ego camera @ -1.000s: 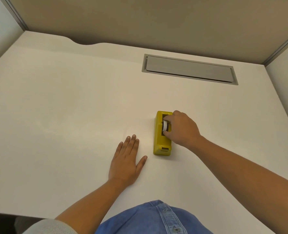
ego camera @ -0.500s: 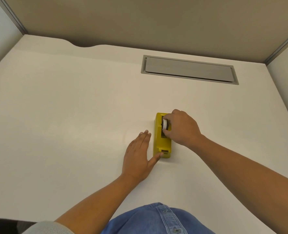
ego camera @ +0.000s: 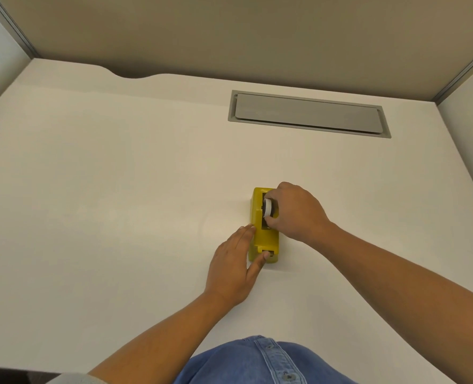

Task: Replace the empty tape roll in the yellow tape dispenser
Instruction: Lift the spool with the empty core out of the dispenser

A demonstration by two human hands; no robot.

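Observation:
A yellow tape dispenser (ego camera: 258, 217) lies lengthwise on the white desk (ego camera: 105, 203), its cutter end toward me. A white tape roll (ego camera: 267, 207) sits in its well. My right hand (ego camera: 296, 212) reaches in from the right, fingers closed around the roll. My left hand (ego camera: 236, 264) lies against the dispenser's left side, fingers along the wall and thumb at the cutter end, holding it. Part of the dispenser's right side is hidden under my right hand.
A grey cable-tray lid (ego camera: 308, 113) is set into the desk at the back right. Beige partition walls (ego camera: 229, 34) close off the back and both sides. The desk's back edge has a curved cut-out (ego camera: 135, 74).
My left hand slid from flat on the desk, left of the dispenser, up against its side with the thumb at the cutter end. My right hand stayed on the roll.

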